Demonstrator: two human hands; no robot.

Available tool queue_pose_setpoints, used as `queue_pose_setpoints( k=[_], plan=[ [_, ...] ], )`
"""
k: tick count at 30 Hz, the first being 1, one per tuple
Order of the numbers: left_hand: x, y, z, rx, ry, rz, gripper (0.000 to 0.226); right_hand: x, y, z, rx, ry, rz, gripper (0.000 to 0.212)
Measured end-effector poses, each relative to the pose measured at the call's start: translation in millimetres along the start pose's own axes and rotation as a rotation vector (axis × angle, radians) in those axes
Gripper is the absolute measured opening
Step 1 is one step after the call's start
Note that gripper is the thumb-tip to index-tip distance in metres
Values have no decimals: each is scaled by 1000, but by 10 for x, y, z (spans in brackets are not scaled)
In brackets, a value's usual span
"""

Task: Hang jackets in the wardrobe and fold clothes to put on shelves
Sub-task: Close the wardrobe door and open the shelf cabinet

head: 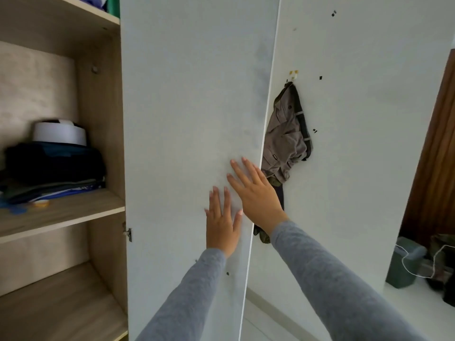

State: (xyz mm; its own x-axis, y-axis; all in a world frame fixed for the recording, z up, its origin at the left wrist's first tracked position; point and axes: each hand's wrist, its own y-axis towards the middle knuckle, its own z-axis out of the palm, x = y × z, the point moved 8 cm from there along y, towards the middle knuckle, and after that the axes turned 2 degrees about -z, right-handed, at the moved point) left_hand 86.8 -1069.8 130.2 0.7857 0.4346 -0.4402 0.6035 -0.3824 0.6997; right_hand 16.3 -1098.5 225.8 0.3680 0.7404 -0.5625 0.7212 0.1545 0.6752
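A white wardrobe door [192, 107] fills the middle of the view, swung partly across the wardrobe. My left hand [222, 222] lies flat on it with fingers spread, holding nothing. My right hand [256, 190] rests flat just above and to the right, near the door's free edge, also empty. Left of the door the wooden wardrobe [103, 99] stands open, and a stack of dark folded clothes [54, 168] sits on its middle shelf [73, 212]. The shelf below is bare.
A white roll [60, 132] sits on the folded stack. A grey-brown garment [286, 141] hangs from a hook [293, 74] on the white wall behind the door. A brown door frame [435, 156] and a grey bin [406, 264] stand at far right.
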Motion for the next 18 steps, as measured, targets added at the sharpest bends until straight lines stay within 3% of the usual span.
queue_pose_setpoints(
  k=[3, 13, 18],
  plan=[
    [69, 0, -7, 8, 75, 23, 65, 76, -13, 83, 33, -12, 3, 59],
    [162, -51, -86, 104, 78, 108, 69, 246, -50, 202, 171, 10, 13, 72],
    [554, -311, -220, 173, 36, -11, 73, 628, -137, 272, 268, 188, -40, 62]
  ],
)
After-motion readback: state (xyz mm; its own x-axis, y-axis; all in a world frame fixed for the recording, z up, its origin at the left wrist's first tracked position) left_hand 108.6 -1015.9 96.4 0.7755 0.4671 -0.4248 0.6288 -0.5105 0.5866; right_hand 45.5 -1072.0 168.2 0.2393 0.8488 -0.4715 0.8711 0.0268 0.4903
